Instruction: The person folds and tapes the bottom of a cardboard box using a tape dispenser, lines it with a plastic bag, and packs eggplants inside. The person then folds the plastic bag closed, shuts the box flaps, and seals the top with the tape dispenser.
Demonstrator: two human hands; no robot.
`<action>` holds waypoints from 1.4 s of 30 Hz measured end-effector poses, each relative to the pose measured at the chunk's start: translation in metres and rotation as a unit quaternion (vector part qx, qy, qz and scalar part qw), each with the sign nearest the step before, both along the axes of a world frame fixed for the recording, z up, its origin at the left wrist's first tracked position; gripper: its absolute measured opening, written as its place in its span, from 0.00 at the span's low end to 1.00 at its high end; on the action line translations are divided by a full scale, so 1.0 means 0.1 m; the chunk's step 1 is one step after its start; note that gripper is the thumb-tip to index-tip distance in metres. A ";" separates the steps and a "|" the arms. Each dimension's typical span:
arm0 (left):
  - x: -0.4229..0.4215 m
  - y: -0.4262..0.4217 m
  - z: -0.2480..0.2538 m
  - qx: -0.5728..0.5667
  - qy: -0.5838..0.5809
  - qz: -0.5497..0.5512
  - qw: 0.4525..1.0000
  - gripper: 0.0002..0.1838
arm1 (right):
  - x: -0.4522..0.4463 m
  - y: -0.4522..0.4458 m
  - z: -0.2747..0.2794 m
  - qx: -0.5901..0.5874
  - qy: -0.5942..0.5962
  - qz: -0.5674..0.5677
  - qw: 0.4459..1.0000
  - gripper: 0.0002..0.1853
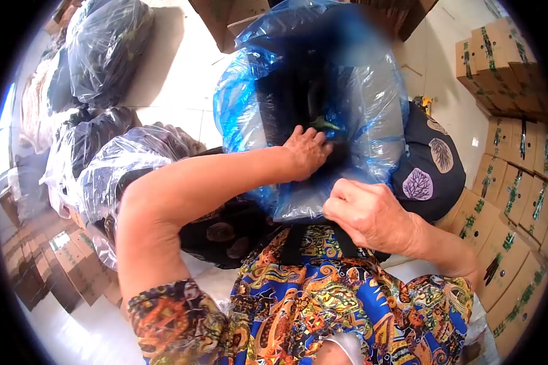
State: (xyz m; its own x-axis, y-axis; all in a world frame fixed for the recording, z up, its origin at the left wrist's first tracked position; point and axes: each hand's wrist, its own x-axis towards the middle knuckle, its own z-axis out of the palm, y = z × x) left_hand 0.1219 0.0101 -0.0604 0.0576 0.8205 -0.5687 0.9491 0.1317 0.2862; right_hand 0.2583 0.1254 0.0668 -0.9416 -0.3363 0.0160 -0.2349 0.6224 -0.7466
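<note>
In front of me a box-shaped opening is lined with a blue see-through plastic bag [377, 131], its sides folded outward. Deep in it lie dark, glossy long shapes; a green stem cap [324, 123] on one makes them look like eggplants [313, 97]. My left hand [310, 152] reaches in, palm down, fingers spread and resting on the dark contents just below the stem cap. At the near edge of the bag, my right hand [371, 213] is closed, its thumb and fingers pinched at the plastic. The fingertips are partly hidden.
Filled clear bags [106, 52] stand at the far left, with more plastic-wrapped bundles [125, 152] nearer. Cardboard cartons with green print [508, 188] are stacked on the right, others [73, 261] at lower left. An open carton [225, 24] stands behind the blue bag.
</note>
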 end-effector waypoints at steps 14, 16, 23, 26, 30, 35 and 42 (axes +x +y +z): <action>-0.05 0.10 -1.02 0.078 -0.069 -0.031 0.994 0.11 | -0.26 0.06 -0.02 -0.056 -0.088 0.040 0.994 0.12; -0.29 0.27 -0.08 -0.019 -0.047 -0.008 0.999 0.11 | -0.33 0.11 0.01 -0.044 -0.133 0.054 0.989 0.13; -1.16 -0.44 1.01 0.337 0.061 0.270 0.900 0.25 | -0.82 0.35 0.15 -0.004 -0.002 -0.042 0.999 0.14; -1.37 -0.60 0.52 0.369 0.095 0.292 0.877 0.21 | -1.26 0.48 -0.02 0.104 0.117 -0.171 0.973 0.22; -1.47 -0.68 0.68 0.297 -0.165 0.312 0.887 0.13 | -1.78 0.74 -0.23 0.219 0.155 -0.264 0.927 0.27; -1.65 -1.17 0.86 0.297 -0.680 0.536 0.401 0.08 | -2.10 1.25 -0.31 0.295 0.075 -0.268 0.914 0.12; -1.77 -1.20 0.86 0.469 -0.438 0.540 0.545 0.05 | -1.90 1.24 -0.10 0.208 0.183 -0.228 0.934 0.05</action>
State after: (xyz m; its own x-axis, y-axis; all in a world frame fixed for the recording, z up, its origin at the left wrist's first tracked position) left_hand -0.0553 -0.1102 0.0260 -0.8342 0.5513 -0.0126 -0.0918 -0.1162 0.9890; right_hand 0.0687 0.2498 0.0569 -0.9457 0.0494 0.3212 -0.0668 0.9378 -0.3408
